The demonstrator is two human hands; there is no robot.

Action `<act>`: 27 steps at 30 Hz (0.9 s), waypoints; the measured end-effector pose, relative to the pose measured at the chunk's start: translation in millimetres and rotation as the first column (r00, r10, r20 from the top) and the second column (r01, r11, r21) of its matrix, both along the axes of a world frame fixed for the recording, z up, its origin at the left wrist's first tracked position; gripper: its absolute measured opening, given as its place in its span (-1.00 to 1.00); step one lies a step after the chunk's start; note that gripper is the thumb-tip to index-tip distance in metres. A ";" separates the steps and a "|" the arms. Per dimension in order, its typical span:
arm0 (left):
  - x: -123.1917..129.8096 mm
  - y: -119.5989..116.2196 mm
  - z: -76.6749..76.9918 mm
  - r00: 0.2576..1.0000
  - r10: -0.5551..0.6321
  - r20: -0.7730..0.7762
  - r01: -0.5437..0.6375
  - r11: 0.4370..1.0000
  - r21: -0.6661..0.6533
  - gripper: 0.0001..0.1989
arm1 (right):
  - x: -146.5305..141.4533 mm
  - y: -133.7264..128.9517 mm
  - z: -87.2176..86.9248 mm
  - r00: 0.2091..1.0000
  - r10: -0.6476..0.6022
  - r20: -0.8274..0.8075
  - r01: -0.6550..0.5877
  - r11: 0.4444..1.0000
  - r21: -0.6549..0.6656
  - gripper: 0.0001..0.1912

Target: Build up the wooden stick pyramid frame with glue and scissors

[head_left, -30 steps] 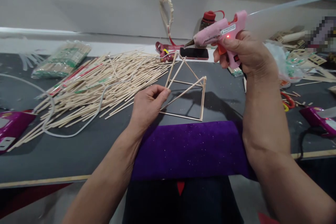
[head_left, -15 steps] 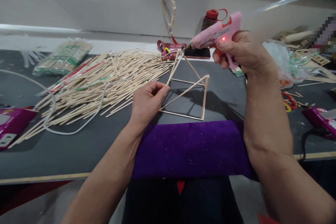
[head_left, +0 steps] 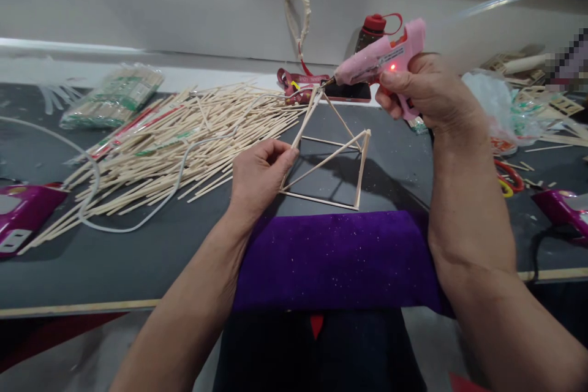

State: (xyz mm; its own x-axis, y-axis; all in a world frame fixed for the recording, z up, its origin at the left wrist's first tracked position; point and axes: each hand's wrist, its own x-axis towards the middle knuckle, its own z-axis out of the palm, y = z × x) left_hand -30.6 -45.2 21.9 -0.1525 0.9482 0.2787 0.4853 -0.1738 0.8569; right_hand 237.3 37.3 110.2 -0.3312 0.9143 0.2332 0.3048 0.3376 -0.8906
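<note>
My right hand (head_left: 427, 89) is wrapped round a pink glue gun (head_left: 367, 61), its red light lit. The gun's metal nozzle is at the top joint of a frame of thin wooden sticks (head_left: 362, 168); whether it touches cannot be made out. With thumb and fingers pinched, my left hand (head_left: 261, 174) grips a stick on the left side of this frame. The frame stands on the dark grey table, with a square-like base, slanting sticks and a raised corner at the right. A purple cloth (head_left: 335, 263) lies in front of it, under my forearms.
Many loose wooden sticks (head_left: 220, 135) lie left of the frame, crossed by a white cord (head_left: 138, 229). A bagged stick bundle (head_left: 113, 95) is behind them. Magenta devices (head_left: 27, 217) sit at both sides. Behind stands a red-capped bottle (head_left: 372, 30); scissors (head_left: 512, 177) lie right.
Both hands, the glue gun and the stick frame hold nearly the same place. The whole view has shifted very slightly.
</note>
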 end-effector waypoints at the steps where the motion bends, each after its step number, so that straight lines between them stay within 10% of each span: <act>1: -0.3 0.3 0.0 1.000 0.001 -0.001 -0.001 1.000 0.000 -0.87 | -0.2 -0.3 0.2 1.000 -0.001 0.005 0.001 1.000 0.002 -0.68; 27: -1.2 0.8 2.2 1.000 0.001 0.002 -0.001 1.000 0.005 -0.89 | -1.5 -1.7 -0.5 0.997 -0.060 0.043 0.059 0.998 0.035 -0.61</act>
